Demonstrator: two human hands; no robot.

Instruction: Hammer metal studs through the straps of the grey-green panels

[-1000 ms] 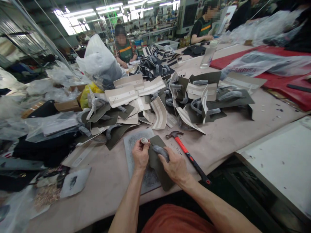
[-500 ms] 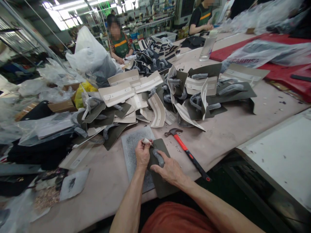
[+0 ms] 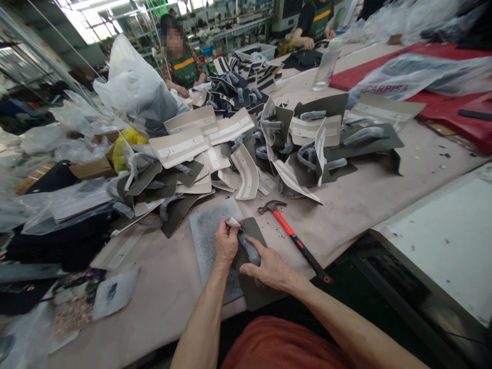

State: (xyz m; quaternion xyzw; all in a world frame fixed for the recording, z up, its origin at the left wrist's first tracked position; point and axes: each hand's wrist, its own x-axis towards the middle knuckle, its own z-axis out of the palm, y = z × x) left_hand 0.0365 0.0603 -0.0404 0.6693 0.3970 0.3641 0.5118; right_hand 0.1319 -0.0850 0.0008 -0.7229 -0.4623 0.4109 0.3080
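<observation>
Everywhere panels heaped on the beige worktable (image 3: 369,205), left fingers (image 3: 229,230) pinching a small white piece (image 3: 232,222), right fingers (image 3: 257,251) spread.

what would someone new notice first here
The big heap of panels, beige and dark green, sprawling across the middle of the table. In front of it, near the table's edge, the left hand pinches a small white piece while the right hand presses on a dark panel. A red-handled hammer lies just right of them.
</observation>
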